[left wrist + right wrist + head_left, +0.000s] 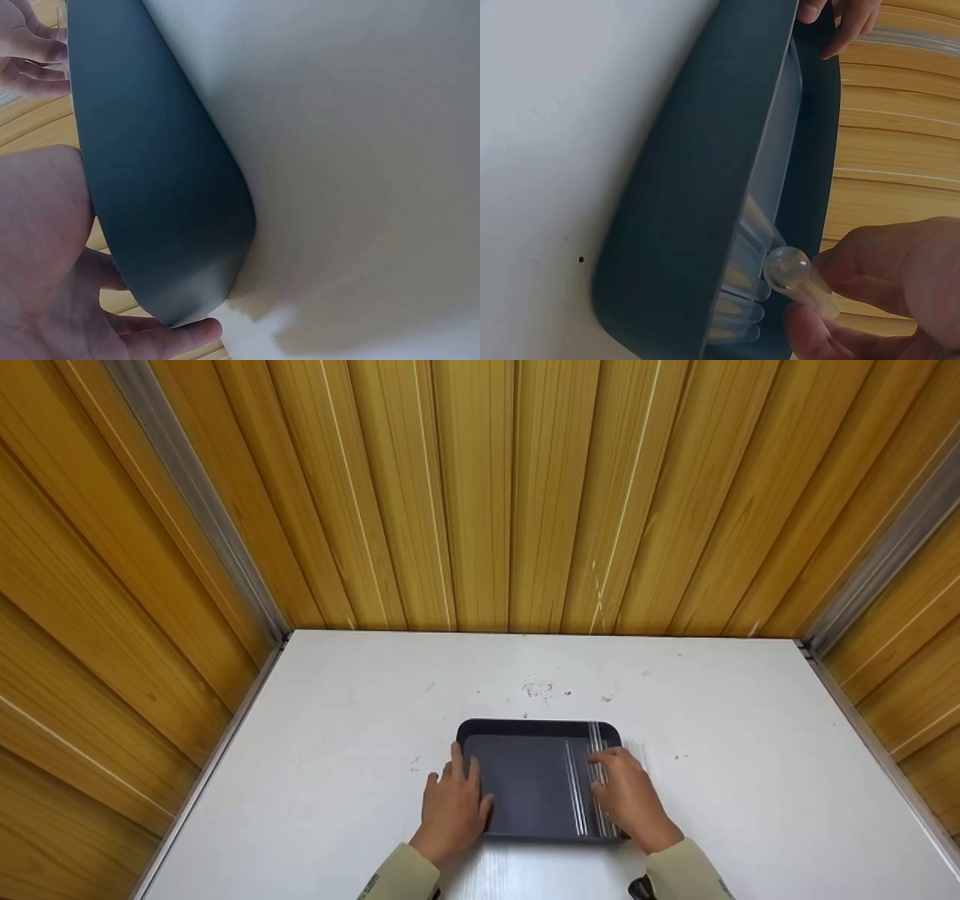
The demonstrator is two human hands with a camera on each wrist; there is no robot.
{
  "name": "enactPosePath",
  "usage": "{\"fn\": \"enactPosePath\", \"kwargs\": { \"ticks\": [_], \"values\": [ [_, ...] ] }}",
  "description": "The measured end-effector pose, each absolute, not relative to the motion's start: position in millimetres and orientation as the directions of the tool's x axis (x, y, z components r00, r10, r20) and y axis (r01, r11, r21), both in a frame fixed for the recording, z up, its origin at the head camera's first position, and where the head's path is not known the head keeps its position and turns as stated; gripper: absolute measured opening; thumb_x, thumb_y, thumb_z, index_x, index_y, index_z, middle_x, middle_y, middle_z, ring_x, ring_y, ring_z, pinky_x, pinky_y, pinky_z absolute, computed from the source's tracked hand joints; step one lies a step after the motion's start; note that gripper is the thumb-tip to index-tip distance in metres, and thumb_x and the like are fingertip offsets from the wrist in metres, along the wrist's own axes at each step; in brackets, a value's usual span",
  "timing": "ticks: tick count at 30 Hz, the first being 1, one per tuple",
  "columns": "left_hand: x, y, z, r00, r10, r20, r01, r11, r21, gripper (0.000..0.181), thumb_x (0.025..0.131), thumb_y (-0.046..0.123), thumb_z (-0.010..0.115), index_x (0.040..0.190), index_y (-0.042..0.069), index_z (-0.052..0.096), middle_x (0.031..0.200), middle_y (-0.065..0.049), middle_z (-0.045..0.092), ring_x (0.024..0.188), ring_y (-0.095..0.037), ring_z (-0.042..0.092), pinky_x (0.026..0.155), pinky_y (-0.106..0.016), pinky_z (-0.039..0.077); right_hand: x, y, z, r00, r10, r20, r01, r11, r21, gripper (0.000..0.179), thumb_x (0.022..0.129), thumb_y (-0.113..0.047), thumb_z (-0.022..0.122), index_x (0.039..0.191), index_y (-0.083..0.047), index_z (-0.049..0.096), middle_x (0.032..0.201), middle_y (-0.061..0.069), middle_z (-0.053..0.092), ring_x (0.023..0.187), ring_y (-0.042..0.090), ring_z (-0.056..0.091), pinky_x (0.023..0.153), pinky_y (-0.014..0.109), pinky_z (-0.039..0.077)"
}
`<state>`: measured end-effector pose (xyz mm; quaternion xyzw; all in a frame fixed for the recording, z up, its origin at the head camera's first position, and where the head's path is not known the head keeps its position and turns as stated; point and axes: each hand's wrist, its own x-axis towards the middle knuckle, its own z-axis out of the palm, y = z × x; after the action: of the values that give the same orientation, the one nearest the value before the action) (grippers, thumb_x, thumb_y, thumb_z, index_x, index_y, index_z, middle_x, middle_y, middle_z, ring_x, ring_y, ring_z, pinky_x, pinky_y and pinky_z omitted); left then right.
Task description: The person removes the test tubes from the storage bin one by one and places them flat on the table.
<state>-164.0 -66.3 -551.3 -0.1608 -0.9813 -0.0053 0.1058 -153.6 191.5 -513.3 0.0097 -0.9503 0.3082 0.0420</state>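
A dark rectangular tray [517,784] stands on the white table. Clear test tubes with rounded ends [739,307] lie side by side along its right part, and one test tube [575,787] lies a little apart to their left. Over the tray's right side, my right hand [628,793] pinches a test tube [787,268] between thumb and fingers, tilted above the others. My left hand [452,808] rests over the tray's left rim with its fingers fairly straight; in the left wrist view the tray's wall [165,165] hides part of that hand.
The white table top [337,780] has dark scuff marks behind the tray. Yellow wood-look panels [480,495] rise along the back and both sides, with grey metal strips [202,495] at the corners.
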Motion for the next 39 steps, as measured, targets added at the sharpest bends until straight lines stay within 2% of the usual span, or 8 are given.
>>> {"fn": "enactPosePath", "kwargs": {
  "ticks": [8, 21, 32, 39],
  "values": [
    [-164.3, -67.5, -553.2, -0.914, 0.332, 0.235, 0.334, 0.942, -0.031, 0.061, 0.09, 0.046, 0.062, 0.133, 0.002, 0.056, 0.141, -0.029, 0.045, 0.108, -0.026, 0.065, 0.084, -0.044, 0.051, -154.3, 195.4, -509.7, -0.997, 0.012, 0.08, -0.036, 0.82, -0.571, 0.033, 0.08, 0.003, 0.069, 0.113, 0.001, 0.067, 0.118, 0.019, 0.06, 0.11, 0.036, 0.06, 0.086, 0.044, 0.051],
    [-164.5, -67.1, -553.9, -0.912, 0.331, 0.241, 0.336, 0.942, -0.024, 0.061, 0.09, 0.045, 0.063, 0.132, 0.002, 0.056, 0.141, -0.029, 0.046, 0.109, -0.026, 0.064, 0.085, -0.044, 0.051, -154.7, 206.5, -508.5, -0.996, 0.021, 0.081, -0.03, 0.815, -0.579, 0.033, 0.081, 0.002, 0.069, 0.114, 0.002, 0.066, 0.119, 0.021, 0.059, 0.114, 0.04, 0.056, 0.094, 0.051, 0.047],
    [-164.2, -67.2, -553.6, -0.913, 0.326, 0.245, 0.334, 0.943, -0.012, 0.061, 0.089, 0.044, 0.064, 0.132, 0.001, 0.056, 0.141, -0.029, 0.045, 0.109, -0.027, 0.064, 0.086, -0.045, 0.051, -156.8, 211.9, -508.6, -0.999, 0.041, 0.031, 0.015, 0.808, -0.59, 0.035, 0.081, 0.002, 0.07, 0.116, 0.003, 0.065, 0.121, 0.022, 0.058, 0.117, 0.04, 0.055, 0.096, 0.052, 0.046],
    [-163.9, -66.3, -553.5, -0.915, 0.317, 0.249, 0.323, 0.946, -0.017, 0.061, 0.089, 0.045, 0.065, 0.131, 0.002, 0.057, 0.141, -0.028, 0.046, 0.109, -0.026, 0.064, 0.085, -0.044, 0.051, -156.0, 218.2, -509.8, -0.999, 0.038, 0.014, 0.023, 0.816, -0.578, 0.037, 0.082, 0.003, 0.067, 0.119, 0.004, 0.063, 0.126, 0.025, 0.055, 0.122, 0.045, 0.049, 0.098, 0.055, 0.044]
  ]
}}
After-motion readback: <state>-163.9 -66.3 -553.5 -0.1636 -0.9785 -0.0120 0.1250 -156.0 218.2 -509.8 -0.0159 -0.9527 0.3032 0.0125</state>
